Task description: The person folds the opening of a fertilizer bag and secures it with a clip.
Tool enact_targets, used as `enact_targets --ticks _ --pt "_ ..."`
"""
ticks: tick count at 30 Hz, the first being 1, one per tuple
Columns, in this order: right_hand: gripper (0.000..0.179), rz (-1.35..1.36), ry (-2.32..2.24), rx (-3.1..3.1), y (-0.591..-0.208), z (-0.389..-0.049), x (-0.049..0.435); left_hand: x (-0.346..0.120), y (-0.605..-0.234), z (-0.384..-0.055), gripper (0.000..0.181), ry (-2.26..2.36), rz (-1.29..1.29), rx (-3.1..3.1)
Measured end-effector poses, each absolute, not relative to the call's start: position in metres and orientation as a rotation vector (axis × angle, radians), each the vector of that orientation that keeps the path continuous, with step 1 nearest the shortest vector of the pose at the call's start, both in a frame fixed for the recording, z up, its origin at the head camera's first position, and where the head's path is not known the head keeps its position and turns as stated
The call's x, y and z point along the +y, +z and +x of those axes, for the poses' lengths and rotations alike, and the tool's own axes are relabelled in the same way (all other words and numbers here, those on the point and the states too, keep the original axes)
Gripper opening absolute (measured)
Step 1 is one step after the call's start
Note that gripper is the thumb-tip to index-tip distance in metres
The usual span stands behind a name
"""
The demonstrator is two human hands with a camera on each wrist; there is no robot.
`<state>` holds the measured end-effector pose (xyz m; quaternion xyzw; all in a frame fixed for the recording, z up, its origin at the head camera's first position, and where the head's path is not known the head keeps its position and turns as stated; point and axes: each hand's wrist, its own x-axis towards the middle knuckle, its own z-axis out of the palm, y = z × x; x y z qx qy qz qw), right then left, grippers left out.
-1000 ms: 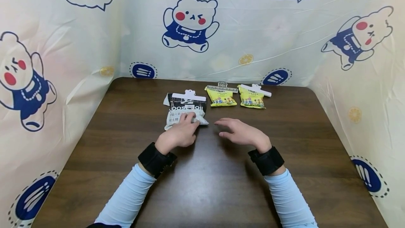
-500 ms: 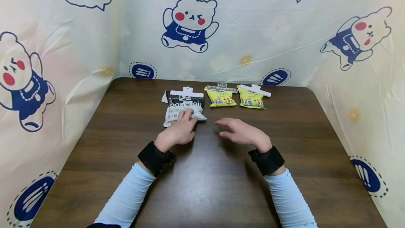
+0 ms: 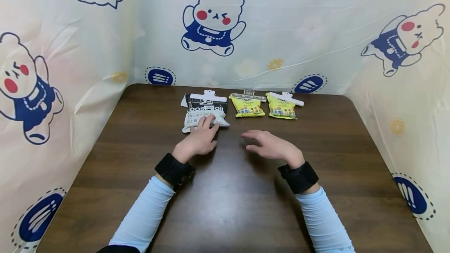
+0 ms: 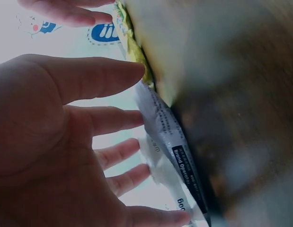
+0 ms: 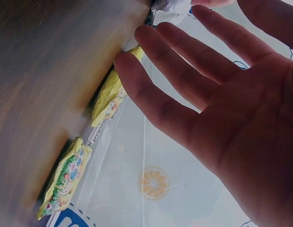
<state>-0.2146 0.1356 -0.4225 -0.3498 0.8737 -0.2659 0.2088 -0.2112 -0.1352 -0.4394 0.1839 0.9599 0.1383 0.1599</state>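
A black and white printed bag (image 3: 197, 116) lies at the back of the table, its top edge pinched by a white sealing clip (image 3: 208, 98). My left hand (image 3: 197, 140) rests its extended fingertips against the bag's near edge. In the left wrist view those fingers (image 4: 115, 118) are spread and touch the side of the bag (image 4: 165, 125) without curling round it. To the right, my right hand (image 3: 270, 145) is held over the table, palm turned inward. Its fingers (image 5: 160, 104) are nearly straight and hold nothing.
Two small yellow packets, one in the middle (image 3: 247, 107) and one further right (image 3: 282, 109), lie along the table's back edge. A patterned clip (image 3: 248, 97) closes the first, a white clip (image 3: 286, 98) the second. Printed cloth (image 3: 158, 30) hangs behind and at both sides.
The black and white bag has slid toward the back edge, with my left hand following it. Its clip is now level with the packets' clips. My right hand has stayed in place.
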Motion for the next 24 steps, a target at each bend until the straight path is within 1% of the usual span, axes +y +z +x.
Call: enact_targets --ticks 10,15,18,20,23,24 --pt "0.047 -0.966 -0.741 2.409 -0.425 -0.214 0.137 -0.134 -0.449 -0.223 0.065 0.381 0.517 2.744" --pt "0.047 -0.942 -0.716 2.421 -0.426 -0.212 0.134 -0.134 -0.448 -0.223 0.069 0.361 0.508 2.740" --pt "0.041 -0.916 -0.690 2.438 -0.428 -0.209 0.129 -0.131 -0.446 -0.217 0.069 0.327 0.505 2.773" --pt "0.031 -0.904 -0.677 2.436 -0.432 -0.206 0.124 -0.126 -0.444 -0.209 0.057 0.326 0.542 2.792" --pt "0.015 -0.910 -0.638 2.407 -0.438 -0.202 0.113 -0.117 -0.442 -0.198 0.025 0.351 0.651 2.756" --pt "0.013 -0.928 -0.621 2.395 -0.441 -0.201 0.110 -0.113 -0.441 -0.194 0.020 0.365 0.689 2.725"
